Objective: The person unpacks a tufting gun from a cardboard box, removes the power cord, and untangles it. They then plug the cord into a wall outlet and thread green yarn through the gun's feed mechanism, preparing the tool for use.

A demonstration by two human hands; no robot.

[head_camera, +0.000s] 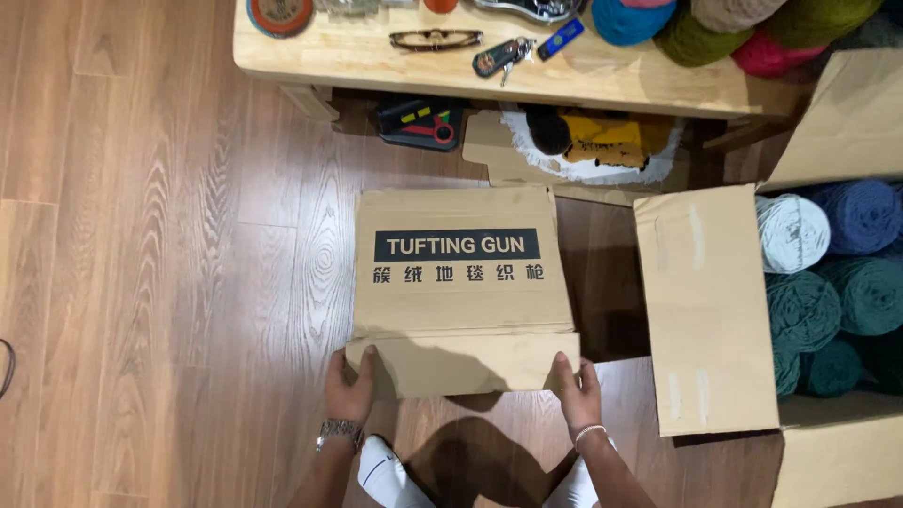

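Right now your two hands are on a closed cardboard box that sits on the wooden floor, in the middle of the view and just near of the table. Your left hand has its grip wrapped around the near left corner of the box's front flap, fingers curled over the edge and pinching the cardboard. Your right hand does the same at the near right corner, its grip pressed onto the flap's edge. A metal watch sits on your left wrist and a thin bracelet on your right. The box bears a dark printed band on its top.

To the right, well apart from your hands, stands a larger open cardboard box with its flap laid flat toward you; inside it lie rolls of yarn in teal, blue and pale grey.

On the far side, the table carries a pair of glasses, a bunch of keys and a blue fob; more balls of yarn in blue, green and pink are heaped at its right end. Under the table you can see a dark flat case with red and yellow marks and a tufted piece in white, yellow and black, lying on flat cardboard.
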